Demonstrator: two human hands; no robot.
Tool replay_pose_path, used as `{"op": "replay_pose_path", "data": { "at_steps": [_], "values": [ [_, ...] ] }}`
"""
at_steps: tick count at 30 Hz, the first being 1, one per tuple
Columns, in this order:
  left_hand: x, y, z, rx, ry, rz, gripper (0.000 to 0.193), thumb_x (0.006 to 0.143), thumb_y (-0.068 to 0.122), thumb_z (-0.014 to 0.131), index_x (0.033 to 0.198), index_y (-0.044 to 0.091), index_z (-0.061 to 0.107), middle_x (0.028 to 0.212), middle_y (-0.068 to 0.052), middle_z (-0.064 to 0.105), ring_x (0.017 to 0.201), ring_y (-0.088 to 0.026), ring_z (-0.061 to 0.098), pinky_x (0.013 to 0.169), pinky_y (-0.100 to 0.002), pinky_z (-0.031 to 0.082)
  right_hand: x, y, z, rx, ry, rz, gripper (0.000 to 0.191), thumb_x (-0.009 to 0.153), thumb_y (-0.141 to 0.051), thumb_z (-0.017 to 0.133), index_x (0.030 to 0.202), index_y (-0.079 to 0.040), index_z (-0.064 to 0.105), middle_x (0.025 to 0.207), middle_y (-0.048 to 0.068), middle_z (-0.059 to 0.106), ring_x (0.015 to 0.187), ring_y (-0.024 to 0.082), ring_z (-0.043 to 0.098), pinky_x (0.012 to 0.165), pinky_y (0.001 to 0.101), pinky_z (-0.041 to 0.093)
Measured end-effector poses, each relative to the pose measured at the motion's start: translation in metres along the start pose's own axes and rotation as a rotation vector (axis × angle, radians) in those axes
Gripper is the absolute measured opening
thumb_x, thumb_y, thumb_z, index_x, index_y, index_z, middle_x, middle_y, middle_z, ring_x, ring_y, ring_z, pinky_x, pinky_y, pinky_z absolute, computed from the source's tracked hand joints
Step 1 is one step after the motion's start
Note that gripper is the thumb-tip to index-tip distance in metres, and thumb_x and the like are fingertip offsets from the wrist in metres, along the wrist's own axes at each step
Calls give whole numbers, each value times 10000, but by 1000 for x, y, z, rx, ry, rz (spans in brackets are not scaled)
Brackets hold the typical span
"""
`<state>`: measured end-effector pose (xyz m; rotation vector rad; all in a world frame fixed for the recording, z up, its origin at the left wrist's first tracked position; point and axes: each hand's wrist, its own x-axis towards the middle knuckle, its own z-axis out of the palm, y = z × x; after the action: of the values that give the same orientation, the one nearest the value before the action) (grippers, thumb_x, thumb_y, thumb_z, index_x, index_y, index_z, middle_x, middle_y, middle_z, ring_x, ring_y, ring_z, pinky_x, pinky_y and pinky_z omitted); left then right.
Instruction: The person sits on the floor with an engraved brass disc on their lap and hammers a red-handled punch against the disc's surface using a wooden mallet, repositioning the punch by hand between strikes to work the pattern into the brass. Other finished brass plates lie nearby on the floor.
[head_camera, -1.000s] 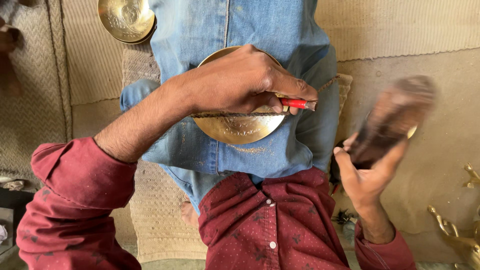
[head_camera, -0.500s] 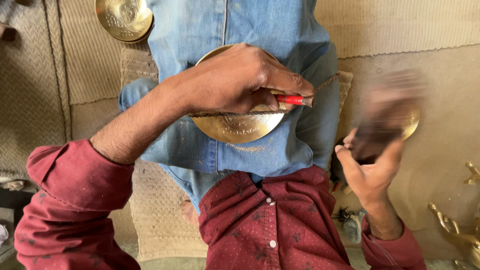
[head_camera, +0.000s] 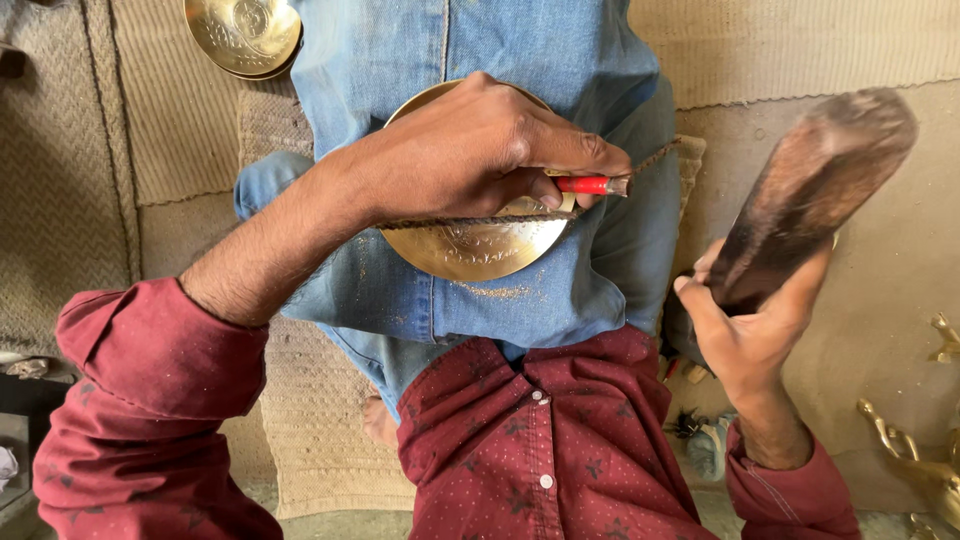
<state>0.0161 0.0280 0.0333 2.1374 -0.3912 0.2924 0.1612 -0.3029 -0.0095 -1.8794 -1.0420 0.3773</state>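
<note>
Our right hand (head_camera: 750, 335) has swung the dark wooden mallet (head_camera: 815, 195) up, now sharp, poised beside the lap. Our left hand (head_camera: 470, 150) pinches the red-handled chisel (head_camera: 590, 184) closed against the brass plate (head_camera: 480, 245), which rests on our denim-clad thigh (head_camera: 470, 40).

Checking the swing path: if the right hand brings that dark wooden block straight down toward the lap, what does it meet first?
Most likely the red-handled chisel that the left hand holds against the brass plate. The right hand holds the wooden block raised off to the side; depth is unclear.
</note>
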Motion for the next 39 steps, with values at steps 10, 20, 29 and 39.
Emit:
{"op": "replay_pose_path", "data": {
  "at_steps": [10,20,29,39],
  "values": [
    [0,-1,3,50,6,-33,390,958,185,804,1315,72,693,1149,-111,755,1009,-358,715,784,-427,567,16,-4,-8,-398,-49,-227,710,819,122,767,1421,-17,418,1026,216,637,875,343,662,792,410,569],
    [-5,-3,6,59,57,-5,501,930,190,795,1399,101,641,1276,-61,734,1126,-313,709,851,-406,583,15,-3,-11,64,-49,55,826,984,124,735,1629,-43,247,1032,80,590,863,132,605,830,268,542],
    [-5,-1,6,42,38,-77,494,912,145,795,1384,124,650,1259,-62,741,1094,-321,711,801,-418,568,36,-19,-11,-366,-65,-245,897,828,148,754,1563,-81,296,1040,212,641,906,331,655,824,405,556],
    [-10,-1,7,42,86,-88,481,926,144,793,1386,114,651,1248,-75,749,1107,-313,725,833,-406,575,38,-22,-9,202,-70,149,816,815,28,742,1522,-33,339,970,87,630,851,162,643,783,313,550]
  ]
}}
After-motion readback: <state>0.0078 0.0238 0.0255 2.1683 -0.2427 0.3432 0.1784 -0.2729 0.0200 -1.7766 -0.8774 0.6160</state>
